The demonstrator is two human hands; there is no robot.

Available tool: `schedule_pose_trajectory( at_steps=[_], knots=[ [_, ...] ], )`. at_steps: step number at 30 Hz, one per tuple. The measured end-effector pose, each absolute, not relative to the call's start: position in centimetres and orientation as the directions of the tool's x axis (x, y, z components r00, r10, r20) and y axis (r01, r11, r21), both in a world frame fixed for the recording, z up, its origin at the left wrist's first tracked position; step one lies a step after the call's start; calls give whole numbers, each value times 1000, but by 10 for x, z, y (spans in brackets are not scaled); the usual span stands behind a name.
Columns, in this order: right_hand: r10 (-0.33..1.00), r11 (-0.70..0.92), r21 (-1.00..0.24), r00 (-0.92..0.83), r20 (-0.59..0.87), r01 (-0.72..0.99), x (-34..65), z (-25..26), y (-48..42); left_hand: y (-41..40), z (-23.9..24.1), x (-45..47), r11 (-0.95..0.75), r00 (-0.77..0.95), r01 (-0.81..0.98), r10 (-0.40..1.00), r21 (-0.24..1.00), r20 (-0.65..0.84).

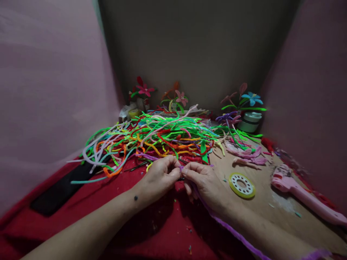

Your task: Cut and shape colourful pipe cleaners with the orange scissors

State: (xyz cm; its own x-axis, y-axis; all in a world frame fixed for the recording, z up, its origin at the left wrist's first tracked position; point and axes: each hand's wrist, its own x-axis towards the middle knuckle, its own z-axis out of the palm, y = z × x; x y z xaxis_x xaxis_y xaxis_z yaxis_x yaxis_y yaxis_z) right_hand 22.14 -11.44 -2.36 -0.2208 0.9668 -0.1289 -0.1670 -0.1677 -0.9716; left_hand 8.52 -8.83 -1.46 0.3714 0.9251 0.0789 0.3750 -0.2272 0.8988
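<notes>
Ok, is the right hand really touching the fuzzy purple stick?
Touching. The head view shows the right hand pinching it: a bit of the fuzzy purple stick shows at the fingertips, and more comes out below the hand.

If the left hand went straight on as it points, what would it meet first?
Probably the bare right hand opposite; a bit of fuzzy purple stem shows between it and the left hand, though depth is unclear.

Flowers (145, 90) before a dark grey wall (189, 43)
A flat black slab (59, 191), perhaps a phone, lies on the red cloth (92, 193) at left; on the brown board (257, 216) at right, a yellow-rimmed tape roll (248, 193) lies near a pink-handled tool (306, 196); behind them, a blue flower (252, 98) stands by a lidded jar (249, 123)
</notes>
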Motion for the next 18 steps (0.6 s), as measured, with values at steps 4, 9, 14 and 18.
schedule_pose_trajectory(
  at_steps=[4, 9, 14, 18],
  knots=[
    [969, -151, -969, -225, -105, -197, 222, -27, -113, -85, -19, 81, -477, 350, 551, 877, 685, 330],
    [949, -184, -901, -308, -60, -392, 226, -36, -108, -76, -5, 65, -329, 177, 512, 944, 793, 277],
    [913, -267, -792, -408, -25, -549, 230, -35, -105, -80, 8, 64, -72, 333, 250, 943, 966, -16],
    [871, -345, -728, -491, -14, -593, 231, -35, -104, -82, 2, 70, 92, 479, 131, 866, 987, -144]
  ],
)
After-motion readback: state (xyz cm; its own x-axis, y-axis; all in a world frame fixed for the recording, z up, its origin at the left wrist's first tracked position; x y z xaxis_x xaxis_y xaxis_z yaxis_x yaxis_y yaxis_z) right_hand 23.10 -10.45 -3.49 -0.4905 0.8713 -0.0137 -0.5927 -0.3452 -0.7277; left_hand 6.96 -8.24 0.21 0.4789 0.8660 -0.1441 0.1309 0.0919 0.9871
